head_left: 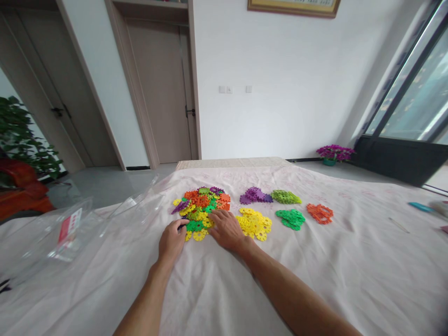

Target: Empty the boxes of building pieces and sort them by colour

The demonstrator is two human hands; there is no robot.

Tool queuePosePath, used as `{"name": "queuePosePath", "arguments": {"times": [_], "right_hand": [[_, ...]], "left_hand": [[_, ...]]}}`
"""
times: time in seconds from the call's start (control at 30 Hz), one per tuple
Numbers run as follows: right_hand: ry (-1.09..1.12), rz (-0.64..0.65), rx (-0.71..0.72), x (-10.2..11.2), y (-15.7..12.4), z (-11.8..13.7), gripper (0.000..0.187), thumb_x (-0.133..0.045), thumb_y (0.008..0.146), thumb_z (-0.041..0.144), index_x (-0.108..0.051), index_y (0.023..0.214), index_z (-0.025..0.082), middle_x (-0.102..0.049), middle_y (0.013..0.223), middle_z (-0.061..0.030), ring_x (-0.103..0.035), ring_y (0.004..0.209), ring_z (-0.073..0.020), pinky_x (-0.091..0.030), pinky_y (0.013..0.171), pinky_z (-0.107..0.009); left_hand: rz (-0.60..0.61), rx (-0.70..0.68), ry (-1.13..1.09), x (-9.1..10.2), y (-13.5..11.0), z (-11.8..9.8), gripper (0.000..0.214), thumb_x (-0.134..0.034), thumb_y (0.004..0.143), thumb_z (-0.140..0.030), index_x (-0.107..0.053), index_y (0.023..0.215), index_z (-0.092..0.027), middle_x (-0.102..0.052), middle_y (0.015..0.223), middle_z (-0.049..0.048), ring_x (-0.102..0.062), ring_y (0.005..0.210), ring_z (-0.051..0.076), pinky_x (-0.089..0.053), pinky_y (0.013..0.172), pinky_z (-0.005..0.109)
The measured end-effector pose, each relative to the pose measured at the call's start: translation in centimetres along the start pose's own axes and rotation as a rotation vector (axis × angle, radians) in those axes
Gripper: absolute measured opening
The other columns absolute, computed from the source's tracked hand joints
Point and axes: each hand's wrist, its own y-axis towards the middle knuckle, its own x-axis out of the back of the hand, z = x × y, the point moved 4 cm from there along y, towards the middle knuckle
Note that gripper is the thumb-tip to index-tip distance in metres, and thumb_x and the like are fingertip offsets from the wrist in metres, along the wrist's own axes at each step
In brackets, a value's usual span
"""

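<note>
A mixed heap of coloured plastic snowflake discs (203, 205) lies on a pale cloth-covered surface (315, 275). My left hand (171, 241) rests at the heap's near edge with fingers curled on a dark disc. My right hand (227, 228) lies flat, fingers stretched onto the heap's right side, beside a sorted yellow pile (255, 223). Beyond lie sorted piles: purple (255, 195), light green (285, 197), dark green (291, 218) and orange (319, 213).
A clear plastic bag with a red-and-white label (70, 228) lies at the left. At the far right edge sit a teal object (422, 206) and a thin stick (398, 225). Doors, a leafy plant (21, 140) and potted purple flowers (334, 153) stand beyond.
</note>
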Motion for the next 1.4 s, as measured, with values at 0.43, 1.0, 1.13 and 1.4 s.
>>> {"name": "queuePosePath", "arguments": {"times": [0.43, 1.0, 1.13, 1.4], "right_hand": [[-0.004, 0.019, 0.093, 0.4, 0.2, 0.7, 0.016, -0.063, 0.092, 0.028, -0.068, 0.106, 0.021, -0.07, 0.1, -0.0075, -0.056, 0.1, -0.0225, -0.042, 0.09, -0.036], [-0.044, -0.011, 0.192, -0.6, 0.0, -0.3, 0.026, -0.047, 0.102, 0.03, -0.07, 0.096, 0.023, -0.071, 0.088, -0.005, -0.059, 0.085, -0.0178, -0.042, 0.081, -0.028], [0.003, -0.055, 0.068, -0.3, 0.0, -0.7, 0.027, -0.046, 0.102, 0.029, -0.071, 0.098, 0.022, -0.072, 0.088, -0.0058, -0.061, 0.085, -0.0177, -0.043, 0.079, -0.027], [0.319, -0.161, -0.311, 1.3, 0.1, -3.1, 0.023, -0.053, 0.093, 0.025, -0.075, 0.1, 0.024, -0.076, 0.095, -0.0016, -0.068, 0.086, -0.0169, -0.047, 0.078, -0.024]], "left_hand": [[0.01, 0.011, -0.009, 0.0, 0.0, 0.0, 0.029, -0.05, 0.086, -0.023, -0.071, 0.106, -0.024, -0.073, 0.115, 0.0032, -0.066, 0.109, 0.02, -0.047, 0.098, 0.03], [0.012, 0.021, -0.004, 0.0, -0.1, 0.1, 0.03, -0.051, 0.086, -0.024, -0.071, 0.108, -0.025, -0.073, 0.116, 0.0029, -0.066, 0.11, 0.021, -0.048, 0.097, 0.03], [0.014, 0.028, -0.001, 0.0, -0.1, 0.0, 0.03, -0.051, 0.085, -0.023, -0.071, 0.107, -0.025, -0.073, 0.115, 0.0028, -0.066, 0.109, 0.021, -0.048, 0.096, 0.031], [0.016, 0.027, -0.011, 0.2, -0.2, -0.1, 0.03, -0.05, 0.084, -0.024, -0.071, 0.106, -0.025, -0.073, 0.116, 0.0025, -0.065, 0.108, 0.021, -0.048, 0.093, 0.03]]}}
